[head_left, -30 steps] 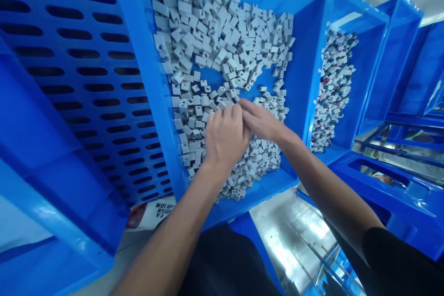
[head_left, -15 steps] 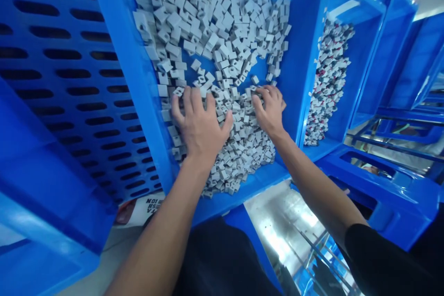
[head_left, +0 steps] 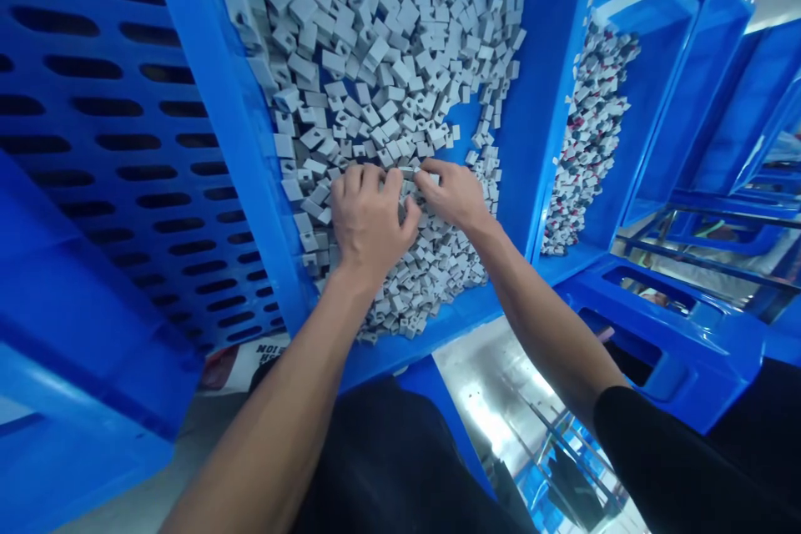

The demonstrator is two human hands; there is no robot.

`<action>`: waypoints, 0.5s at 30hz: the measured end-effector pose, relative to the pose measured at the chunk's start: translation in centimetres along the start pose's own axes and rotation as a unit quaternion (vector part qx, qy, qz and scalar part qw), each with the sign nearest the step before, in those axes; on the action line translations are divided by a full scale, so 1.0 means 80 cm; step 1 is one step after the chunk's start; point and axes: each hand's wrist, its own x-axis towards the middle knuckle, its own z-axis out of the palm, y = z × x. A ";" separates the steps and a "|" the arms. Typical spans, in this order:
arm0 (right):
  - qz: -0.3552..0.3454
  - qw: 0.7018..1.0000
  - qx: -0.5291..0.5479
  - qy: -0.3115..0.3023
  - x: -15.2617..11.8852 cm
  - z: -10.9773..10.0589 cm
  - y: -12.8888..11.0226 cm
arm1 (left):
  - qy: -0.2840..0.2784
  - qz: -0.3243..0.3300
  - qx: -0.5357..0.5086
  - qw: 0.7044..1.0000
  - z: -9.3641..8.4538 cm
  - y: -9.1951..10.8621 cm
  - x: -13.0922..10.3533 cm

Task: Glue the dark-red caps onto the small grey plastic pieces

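Note:
Small grey plastic blocks, many with a round hole or a notch, lie heaped in a blue crate. My left hand is in the middle of the heap, its fingers curled down around some blocks and its thumb bent inward. Close beside it on the right, my right hand has its fingers bent in and closed on blocks. A few grey blocks show between the two hands. The fingertips and most of what they grip are hidden. Blue crate floor shows just beyond the right hand.
To the right, another blue crate holds white-and-grey parts with red bits. A slotted blue crate wall stands at the left. More blue crates and metal rails are farther right. Below lies a printed white bag.
My right hand has moved left, up to my left hand, and both hands have curled their fingers in. Blocks have been drawn together between them.

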 end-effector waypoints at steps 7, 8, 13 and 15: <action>-0.002 0.994 0.024 -0.106 0.011 -0.019 -0.008 | 0.011 0.015 -0.022 1.000 0.012 0.023 -0.032; -0.005 0.993 0.028 -0.113 0.011 -0.021 -0.007 | 0.021 0.016 -0.035 0.999 0.015 0.025 -0.037; -0.029 0.990 0.057 -0.123 -0.013 -0.032 -0.004 | 0.046 0.027 -0.069 0.996 0.023 0.014 -0.058; -0.032 0.989 0.068 -0.123 -0.033 -0.032 -0.003 | 0.048 0.032 -0.079 0.995 0.023 0.006 -0.069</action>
